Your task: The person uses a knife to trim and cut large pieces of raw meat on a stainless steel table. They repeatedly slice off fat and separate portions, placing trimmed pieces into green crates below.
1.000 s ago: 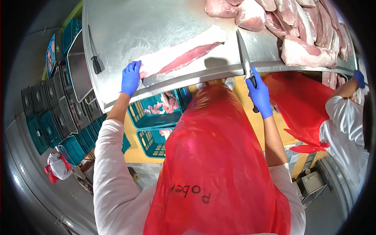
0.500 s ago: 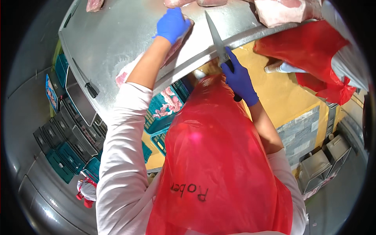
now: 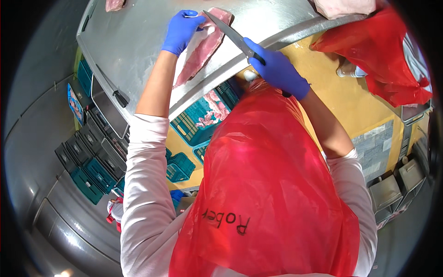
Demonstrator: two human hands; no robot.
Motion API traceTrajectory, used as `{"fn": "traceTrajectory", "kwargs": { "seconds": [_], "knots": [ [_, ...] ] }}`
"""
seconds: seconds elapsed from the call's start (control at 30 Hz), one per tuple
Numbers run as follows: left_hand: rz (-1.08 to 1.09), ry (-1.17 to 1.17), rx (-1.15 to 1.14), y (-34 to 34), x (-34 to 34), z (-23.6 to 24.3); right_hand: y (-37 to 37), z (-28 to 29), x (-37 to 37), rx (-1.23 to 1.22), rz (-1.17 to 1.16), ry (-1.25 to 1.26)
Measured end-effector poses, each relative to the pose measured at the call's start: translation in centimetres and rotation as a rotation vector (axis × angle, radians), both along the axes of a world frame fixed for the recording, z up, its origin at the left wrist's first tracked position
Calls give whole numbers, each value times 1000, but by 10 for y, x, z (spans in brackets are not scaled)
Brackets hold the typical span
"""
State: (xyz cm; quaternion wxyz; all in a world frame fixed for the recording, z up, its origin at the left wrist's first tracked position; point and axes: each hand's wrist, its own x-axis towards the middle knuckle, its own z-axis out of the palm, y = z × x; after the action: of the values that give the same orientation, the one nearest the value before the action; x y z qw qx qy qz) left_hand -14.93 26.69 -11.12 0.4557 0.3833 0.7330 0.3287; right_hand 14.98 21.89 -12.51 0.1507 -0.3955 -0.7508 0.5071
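A long slab of pink meat with pale fat lies on the metal table, running from its near edge toward the far side. My left hand, in a blue glove, is at the slab's far left edge, with finger and thumb pinched on it. My right hand, gloved too, grips the dark handle of a knife. The blade points up and left across the slab's far end, its tip close to my left fingertips. Whether the edge is cutting in cannot be told.
Another knife lies at the table's left edge. More meat sits at the far left and far right. Below the table are teal crates, one with meat trimmings. A person in a red apron stands at the right.
My left hand has shifted from the top of the slab to its left edge, uncovering the meat. My right hand has brought the knife left, over the slab's far end.
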Motion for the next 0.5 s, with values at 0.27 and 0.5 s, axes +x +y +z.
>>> {"fn": "traceTrajectory", "kwargs": {
  "seconds": [0.27,0.5],
  "knots": [
    [-166,141,85,19,3,-1,71,-41,-91,22,33,13],
    [-94,-19,12,14,5,12,6,-20,-20,-204,35,190]
  ]
}}
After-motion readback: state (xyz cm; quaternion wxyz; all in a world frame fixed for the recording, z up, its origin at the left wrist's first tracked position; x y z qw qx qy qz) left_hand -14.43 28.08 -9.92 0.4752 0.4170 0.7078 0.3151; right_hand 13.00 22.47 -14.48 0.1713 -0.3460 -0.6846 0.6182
